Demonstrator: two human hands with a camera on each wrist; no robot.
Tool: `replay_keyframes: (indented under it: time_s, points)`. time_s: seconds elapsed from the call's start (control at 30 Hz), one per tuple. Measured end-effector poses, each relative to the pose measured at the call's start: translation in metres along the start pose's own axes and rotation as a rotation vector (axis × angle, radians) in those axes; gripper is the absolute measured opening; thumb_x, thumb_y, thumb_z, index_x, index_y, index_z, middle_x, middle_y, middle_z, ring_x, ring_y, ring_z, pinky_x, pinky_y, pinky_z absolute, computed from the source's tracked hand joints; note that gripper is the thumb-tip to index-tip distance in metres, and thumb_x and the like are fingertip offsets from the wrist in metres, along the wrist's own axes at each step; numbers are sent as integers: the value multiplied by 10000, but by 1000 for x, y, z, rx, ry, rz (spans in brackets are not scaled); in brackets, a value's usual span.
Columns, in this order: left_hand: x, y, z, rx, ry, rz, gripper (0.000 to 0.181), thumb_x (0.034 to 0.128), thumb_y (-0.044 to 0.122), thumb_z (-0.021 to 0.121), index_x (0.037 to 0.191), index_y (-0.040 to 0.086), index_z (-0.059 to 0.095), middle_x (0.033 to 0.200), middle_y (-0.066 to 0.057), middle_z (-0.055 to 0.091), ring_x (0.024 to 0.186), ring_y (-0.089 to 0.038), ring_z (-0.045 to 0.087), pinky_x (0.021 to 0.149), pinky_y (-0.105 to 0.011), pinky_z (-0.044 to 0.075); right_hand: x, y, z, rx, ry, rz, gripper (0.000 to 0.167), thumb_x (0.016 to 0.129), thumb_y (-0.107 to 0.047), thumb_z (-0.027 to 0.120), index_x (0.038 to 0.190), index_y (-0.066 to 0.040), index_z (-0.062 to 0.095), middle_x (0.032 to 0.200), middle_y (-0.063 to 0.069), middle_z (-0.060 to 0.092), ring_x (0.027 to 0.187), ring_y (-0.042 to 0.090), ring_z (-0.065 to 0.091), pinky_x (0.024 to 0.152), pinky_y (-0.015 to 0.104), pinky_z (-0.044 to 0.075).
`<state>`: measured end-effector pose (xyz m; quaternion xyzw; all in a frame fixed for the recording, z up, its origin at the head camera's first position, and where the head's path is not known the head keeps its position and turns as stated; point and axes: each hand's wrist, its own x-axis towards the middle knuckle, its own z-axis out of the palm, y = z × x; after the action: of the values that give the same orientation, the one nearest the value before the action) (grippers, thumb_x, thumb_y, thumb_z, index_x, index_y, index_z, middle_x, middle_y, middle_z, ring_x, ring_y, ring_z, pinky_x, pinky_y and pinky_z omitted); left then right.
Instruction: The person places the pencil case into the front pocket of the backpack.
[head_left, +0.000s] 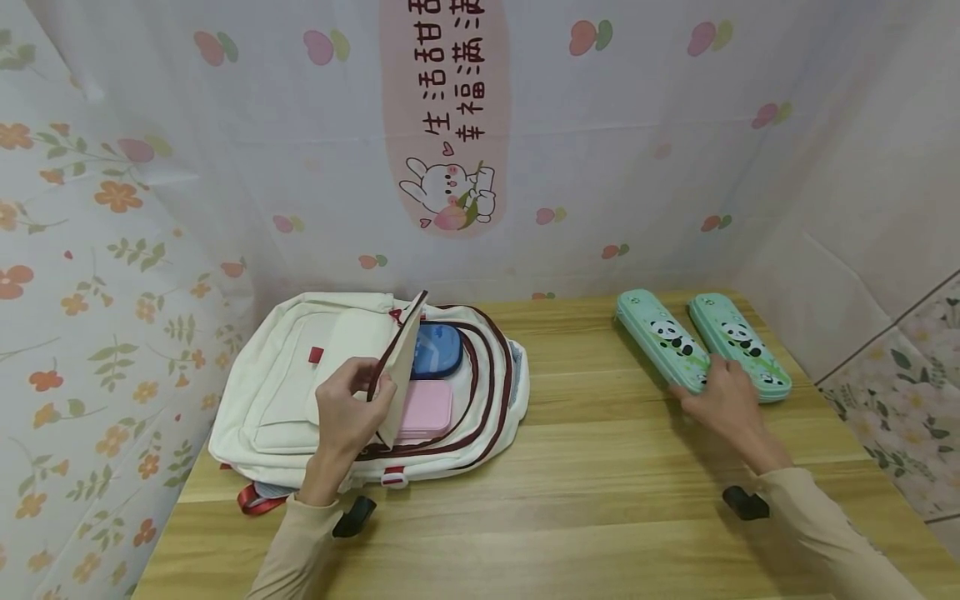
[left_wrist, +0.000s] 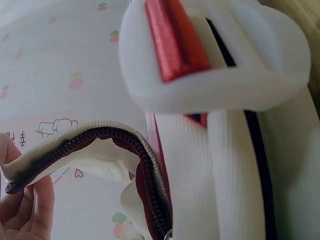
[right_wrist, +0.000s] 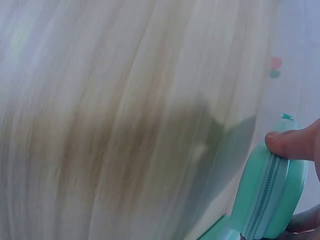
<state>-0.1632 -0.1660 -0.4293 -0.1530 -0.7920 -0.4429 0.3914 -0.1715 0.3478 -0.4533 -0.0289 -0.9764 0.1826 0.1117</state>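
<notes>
A white backpack with dark red zip edging lies on the table at the left in the head view. My left hand pinches the edge of its raised front flap. Inside the opening show a blue case and a pink case. At the right, my right hand grips the near end of a mint green pencil case with panda pictures. In the right wrist view, the thumb lies across this pencil case's zip side. A second panda pencil case lies just right of it.
The wooden table stands against a patterned cloth backdrop, with more floral cloth at the left. A red strap loop and a white buckle stick out from the backpack's near side.
</notes>
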Motion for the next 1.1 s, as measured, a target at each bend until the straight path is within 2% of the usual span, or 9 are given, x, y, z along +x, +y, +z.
replay_keyframes:
  time_s: [0.13,0.37,0.47,0.63,0.87,1.1]
  points:
    - [0,-1,0,11,-1,0,112,763,-36,711,873,-16,715,728,-101,705,570,-199,638,617,-120,502,0,-11,-1,-20,-14,-7,870,806,-296,798,1301,294,393,1179,508,468,1050,644,484,861,696,431]
    - [-1,-2,1,17,0,0,110,764,-30,704,872,-13,715,717,-98,700,559,-194,634,603,-129,499,-3,-30,-1,-5,-40,-44,891,799,-298,805,1351,261,385,1253,491,462,1106,639,476,900,707,432]
    - [-1,-2,1,12,4,-3,109,765,-28,703,871,-8,717,712,-93,700,555,-194,633,600,-135,497,-6,-37,-1,10,-28,-75,886,792,-286,813,1355,255,393,1270,482,470,1127,630,480,912,705,431]
    - [-1,-2,1,12,6,-5,107,765,-26,705,869,-4,715,711,-87,697,554,-189,630,595,-142,496,-8,-49,-1,0,2,-145,876,777,-295,831,1342,240,428,1207,473,518,1080,601,528,879,671,456]
    - [-2,-3,0,15,5,-5,105,765,-28,709,868,-9,712,717,-94,700,558,-190,635,596,-138,506,-10,-67,-1,21,3,-206,830,767,-277,850,1322,205,465,1166,440,553,1015,553,578,826,640,485]
    - [-1,-3,0,14,8,0,109,764,-31,704,871,-13,711,718,-99,701,562,-192,636,599,-137,507,-15,-87,-1,39,2,-251,812,758,-264,862,1319,187,486,1181,415,566,1052,533,582,866,636,488]
